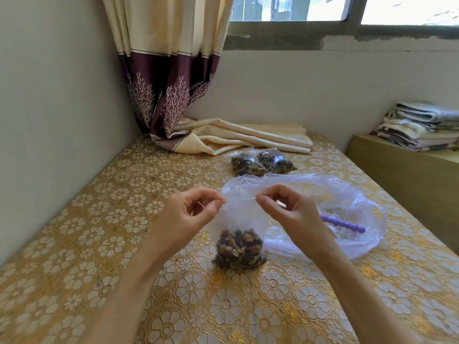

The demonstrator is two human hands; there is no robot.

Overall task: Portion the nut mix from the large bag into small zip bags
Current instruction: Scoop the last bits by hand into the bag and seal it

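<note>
Hidden: the purple scoop point(345, 223) lies inside the large bag point(347, 194), its bowl end behind the right hand.
Hard to tell: whether the small bag's zip strip is sealed.
Small zip bag point(239, 234): clear, upright on the table point(74, 244), nut mix point(238, 248) filling its lower part.
Left hand point(191, 214): pinches the bag's top left corner.
Right hand point(288, 209): pinches the top edge on the right.
Large bag: crumpled, translucent, just behind.
Filled bags point(260, 161): two, farther back, near the curtain point(171, 90).
</note>
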